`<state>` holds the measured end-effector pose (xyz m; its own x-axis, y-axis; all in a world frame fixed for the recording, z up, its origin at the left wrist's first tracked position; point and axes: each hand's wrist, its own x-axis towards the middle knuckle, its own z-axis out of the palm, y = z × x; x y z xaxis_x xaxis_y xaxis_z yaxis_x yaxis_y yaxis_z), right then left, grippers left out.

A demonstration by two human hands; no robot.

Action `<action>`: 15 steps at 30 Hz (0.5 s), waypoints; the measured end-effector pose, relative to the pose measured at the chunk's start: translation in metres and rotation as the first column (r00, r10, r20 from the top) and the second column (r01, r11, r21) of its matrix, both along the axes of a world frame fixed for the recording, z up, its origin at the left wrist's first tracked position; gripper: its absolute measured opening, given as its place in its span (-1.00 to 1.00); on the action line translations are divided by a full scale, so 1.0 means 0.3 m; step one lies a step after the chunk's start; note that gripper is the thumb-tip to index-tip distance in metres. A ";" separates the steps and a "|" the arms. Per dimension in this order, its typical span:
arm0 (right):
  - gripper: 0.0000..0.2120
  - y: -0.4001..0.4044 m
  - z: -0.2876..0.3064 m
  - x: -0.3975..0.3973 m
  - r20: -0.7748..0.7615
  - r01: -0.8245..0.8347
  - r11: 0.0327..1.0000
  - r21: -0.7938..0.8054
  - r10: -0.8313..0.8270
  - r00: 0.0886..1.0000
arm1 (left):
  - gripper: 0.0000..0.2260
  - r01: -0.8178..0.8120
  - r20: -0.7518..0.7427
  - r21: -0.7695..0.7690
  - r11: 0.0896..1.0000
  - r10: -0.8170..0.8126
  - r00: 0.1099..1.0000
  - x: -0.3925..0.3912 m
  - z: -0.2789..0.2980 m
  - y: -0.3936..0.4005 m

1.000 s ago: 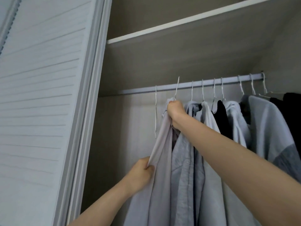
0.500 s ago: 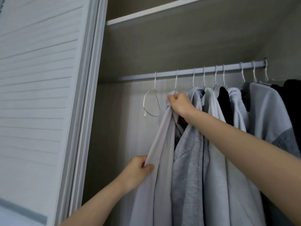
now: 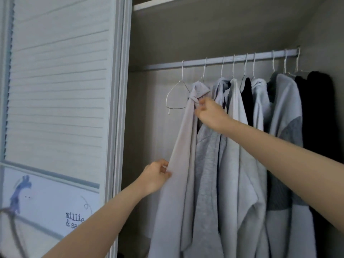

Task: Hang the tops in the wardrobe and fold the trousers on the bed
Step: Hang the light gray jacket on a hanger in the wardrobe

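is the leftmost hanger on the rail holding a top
No, the leftmost hanger hangs bare on the rail, beside the pale grey top.

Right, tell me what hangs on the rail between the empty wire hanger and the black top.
In the head view, between the empty wire hanger and the black top hang three tops: the pale grey top both hands hold, a grey marl one, then a whitish one.

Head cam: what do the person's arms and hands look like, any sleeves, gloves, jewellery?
Both forearms are bare as far as the frame shows: no sleeves. The left hand and right hand wear no gloves. No watch, bracelet or ring is visible.
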<state>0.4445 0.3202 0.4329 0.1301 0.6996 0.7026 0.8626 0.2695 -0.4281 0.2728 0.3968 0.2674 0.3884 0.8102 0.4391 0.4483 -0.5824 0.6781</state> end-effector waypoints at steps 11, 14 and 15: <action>-0.59 -0.295 -0.509 -0.150 0.042 -0.192 0.918 -0.348 0.220 0.975 | -0.80 -0.148 0.025 -0.031 0.988 0.149 0.988 -0.198 -0.282 -0.361; -0.63 -0.376 -0.636 -0.192 0.041 -0.268 0.898 -0.349 0.300 0.953 | -0.83 -0.212 0.084 -0.032 0.977 0.214 0.973 -0.271 -0.318 -0.510; -0.64 -0.402 -0.671 -0.203 0.032 -0.299 0.888 -0.348 0.330 0.943 | -0.84 -0.243 0.096 -0.042 0.969 0.246 0.964 -0.289 -0.329 -0.556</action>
